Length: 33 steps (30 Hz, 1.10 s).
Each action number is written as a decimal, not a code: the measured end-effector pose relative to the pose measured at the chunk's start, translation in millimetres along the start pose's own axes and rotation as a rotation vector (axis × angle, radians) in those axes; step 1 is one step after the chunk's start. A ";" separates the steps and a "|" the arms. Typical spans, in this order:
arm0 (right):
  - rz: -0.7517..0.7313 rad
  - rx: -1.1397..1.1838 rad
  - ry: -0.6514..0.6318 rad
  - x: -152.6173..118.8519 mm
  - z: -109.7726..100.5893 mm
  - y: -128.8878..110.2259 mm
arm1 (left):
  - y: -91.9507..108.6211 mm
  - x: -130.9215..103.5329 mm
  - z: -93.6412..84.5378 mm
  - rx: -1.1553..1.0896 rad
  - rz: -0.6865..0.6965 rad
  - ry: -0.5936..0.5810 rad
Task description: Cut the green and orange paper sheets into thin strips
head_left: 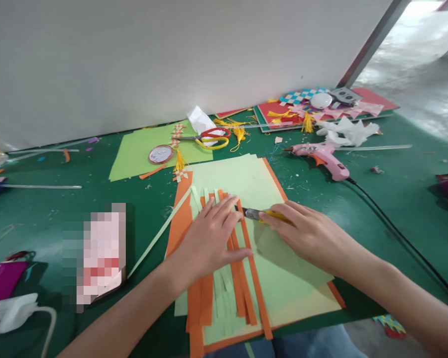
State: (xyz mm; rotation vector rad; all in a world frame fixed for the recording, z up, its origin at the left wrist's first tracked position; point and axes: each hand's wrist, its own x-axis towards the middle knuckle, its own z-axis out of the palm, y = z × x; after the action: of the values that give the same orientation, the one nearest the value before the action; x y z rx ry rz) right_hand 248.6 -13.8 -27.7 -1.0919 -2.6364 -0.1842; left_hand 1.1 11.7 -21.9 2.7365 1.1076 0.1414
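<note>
My left hand [212, 238] lies flat with its fingers spread, pressing on several orange and pale green paper strips [241, 283]. Beneath the strips is a stack of pale green paper [287, 278] with orange paper [181, 219] showing at its edges. My right hand [302, 226] is closed around a yellow utility knife [272, 216]. The knife's metal end points left, close to my left fingertips and the top of an orange strip. Part of its handle is hidden by my fingers. A long pale green strip [159, 238] slants off the stack's left side.
Behind the stack lie scissors [211, 139], a round tin [161, 154], yellow tassels [239, 132] and bright green paper [134, 149]. A pink glue gun [324, 154] trails its black cord along the right. A blurred-out phone-like object [102, 253] and a white charger [11, 313] are at left.
</note>
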 end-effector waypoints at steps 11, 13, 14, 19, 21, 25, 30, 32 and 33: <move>0.000 -0.016 -0.064 7.6 1.9 9.9 | -0.6 0.7 -0.4 0.009 0.007 -0.002; -0.003 -0.021 -0.064 8.8 1.4 11.0 | -0.6 0.9 -0.2 0.012 0.009 -0.005; -0.005 -0.020 -0.063 9.3 1.1 11.4 | -0.5 0.9 -0.1 0.013 0.009 -0.008; -0.008 0.002 -0.052 11.3 0.1 12.2 | -0.9 0.0 1.2 0.014 0.005 -0.021; -0.013 -0.004 -0.047 11.9 0.0 11.9 | -1.2 -0.5 1.5 0.009 0.004 -0.022; -0.028 -0.004 -0.041 10.3 0.4 10.7 | -1.7 -0.3 1.6 0.001 -0.001 -0.017; -0.002 0.005 -0.053 2.7 0.9 9.4 | -1.4 0.5 1.9 0.007 0.001 -0.011; 0.010 0.007 -0.067 1.3 1.3 8.6 | -1.2 0.5 2.1 0.008 0.001 -0.018; 0.014 0.007 -0.071 1.4 1.6 8.1 | -1.1 0.4 2.1 0.008 0.002 -0.019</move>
State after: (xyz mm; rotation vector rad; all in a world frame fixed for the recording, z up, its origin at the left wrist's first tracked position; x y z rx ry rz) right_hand 253.0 -6.7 -28.7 -1.1345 -2.6892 -0.1360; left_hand 0.9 12.5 -24.1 2.7401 1.1022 0.1117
